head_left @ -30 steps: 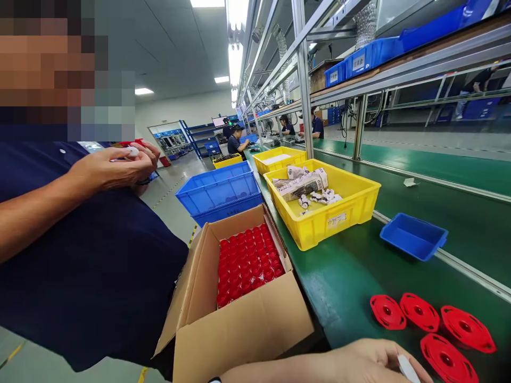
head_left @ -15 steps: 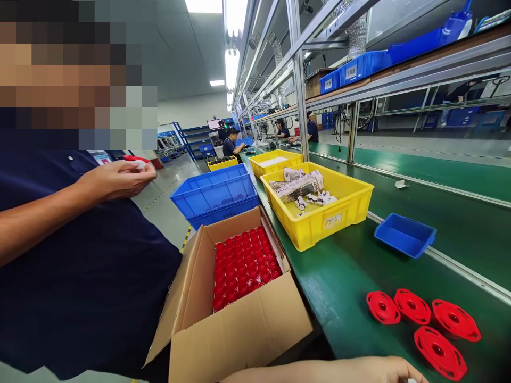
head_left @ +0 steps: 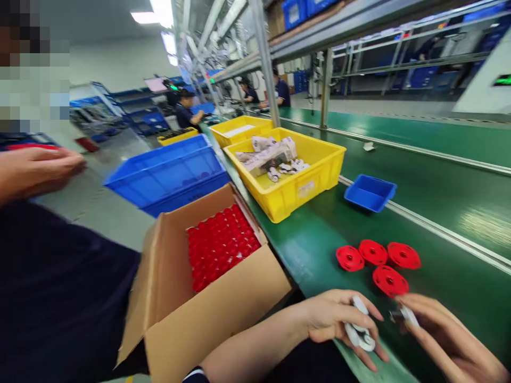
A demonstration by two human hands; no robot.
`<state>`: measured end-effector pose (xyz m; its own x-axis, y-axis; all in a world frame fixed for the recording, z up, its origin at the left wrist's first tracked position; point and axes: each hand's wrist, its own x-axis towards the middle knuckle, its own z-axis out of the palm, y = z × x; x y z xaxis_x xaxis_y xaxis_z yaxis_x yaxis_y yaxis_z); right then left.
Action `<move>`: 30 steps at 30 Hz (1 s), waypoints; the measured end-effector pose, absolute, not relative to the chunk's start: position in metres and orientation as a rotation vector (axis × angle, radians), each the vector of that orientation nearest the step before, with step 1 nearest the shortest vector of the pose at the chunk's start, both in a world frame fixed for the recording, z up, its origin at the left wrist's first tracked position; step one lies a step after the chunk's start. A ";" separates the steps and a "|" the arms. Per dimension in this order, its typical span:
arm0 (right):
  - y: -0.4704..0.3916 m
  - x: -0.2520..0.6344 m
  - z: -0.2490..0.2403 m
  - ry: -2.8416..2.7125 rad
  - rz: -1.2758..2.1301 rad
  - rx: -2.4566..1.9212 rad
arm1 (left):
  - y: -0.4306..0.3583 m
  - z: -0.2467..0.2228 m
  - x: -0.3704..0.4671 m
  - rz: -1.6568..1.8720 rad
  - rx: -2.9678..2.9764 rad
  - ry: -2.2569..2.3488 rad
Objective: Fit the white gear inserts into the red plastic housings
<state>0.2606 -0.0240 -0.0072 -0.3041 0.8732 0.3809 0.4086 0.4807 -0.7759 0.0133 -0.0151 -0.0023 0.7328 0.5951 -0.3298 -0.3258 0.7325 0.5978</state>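
Note:
My left hand [head_left: 339, 319] is closed round several small white parts [head_left: 361, 335] above the table's near edge. Close by on the right, my right hand [head_left: 447, 330] pinches a white and dark part [head_left: 408, 316] between its fingers. Several round red parts [head_left: 390, 281] with central holes lie on the green table [head_left: 319, 260], just beyond my hands. An open cardboard box [head_left: 223, 319] at the table's left side holds rows of red parts [head_left: 217, 244].
A yellow bin [head_left: 295, 197] holds crumpled newspaper and white parts. Near it are a small blue tray [head_left: 370, 192], another yellow bin [head_left: 239, 125] and blue crates [head_left: 171, 170]. A person in dark clothes [head_left: 59, 298] stands at the left, with hands raised.
The view has turned right and down. Both my hands now show, with white parts in them; earlier only one forearm and part of a hand showed at the bottom edge.

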 end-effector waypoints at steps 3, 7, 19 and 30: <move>-0.026 0.246 0.024 -1.686 1.030 -1.104 | -0.016 0.005 0.007 0.512 0.539 0.559; -0.021 0.234 0.032 -1.398 1.358 -1.051 | -0.009 0.005 0.006 0.485 0.554 0.569; -0.018 0.238 0.029 -1.196 1.505 -0.984 | 0.008 -0.003 0.019 0.331 0.590 0.452; 0.044 0.279 0.037 -1.740 0.727 -1.278 | 0.011 0.002 0.016 0.331 0.510 0.424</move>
